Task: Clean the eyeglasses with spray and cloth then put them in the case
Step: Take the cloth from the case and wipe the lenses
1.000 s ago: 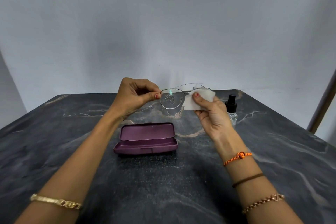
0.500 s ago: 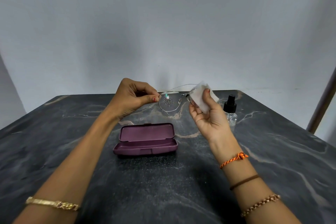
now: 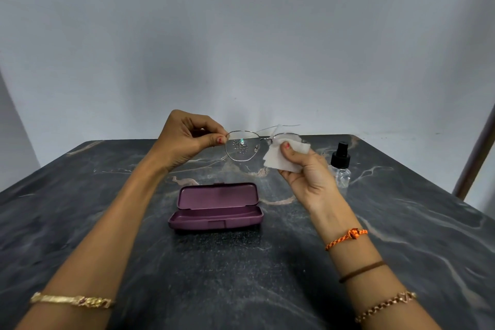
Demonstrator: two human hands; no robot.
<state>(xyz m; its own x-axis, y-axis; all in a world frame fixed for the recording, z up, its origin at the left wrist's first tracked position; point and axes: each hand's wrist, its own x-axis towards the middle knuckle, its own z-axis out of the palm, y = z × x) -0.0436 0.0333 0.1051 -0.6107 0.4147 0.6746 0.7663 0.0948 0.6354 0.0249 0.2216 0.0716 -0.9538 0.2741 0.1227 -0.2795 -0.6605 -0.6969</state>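
I hold thin metal-framed eyeglasses (image 3: 242, 148) in the air above the far half of the table. My left hand (image 3: 187, 138) pinches the frame's left corner between thumb and fingers. The left lens carries spray droplets. My right hand (image 3: 305, 169) pinches a white cloth (image 3: 278, 159) over the right lens, thumb pressing on the near side. The cloth hides most of that lens. An open purple case (image 3: 217, 209) lies on the table below the glasses, lid raised toward the back. A small clear spray bottle (image 3: 340, 166) with a black top stands just right of my right hand.
The dark marbled table (image 3: 241, 276) fills the lower view and ends at a pale wall behind. A brown post (image 3: 474, 161) leans at the right edge, past the table's far right corner.
The glasses tilted flat half a second ago with the cloth lifted upright. Now the frame faces me again and the cloth is pressed back over the right lens.
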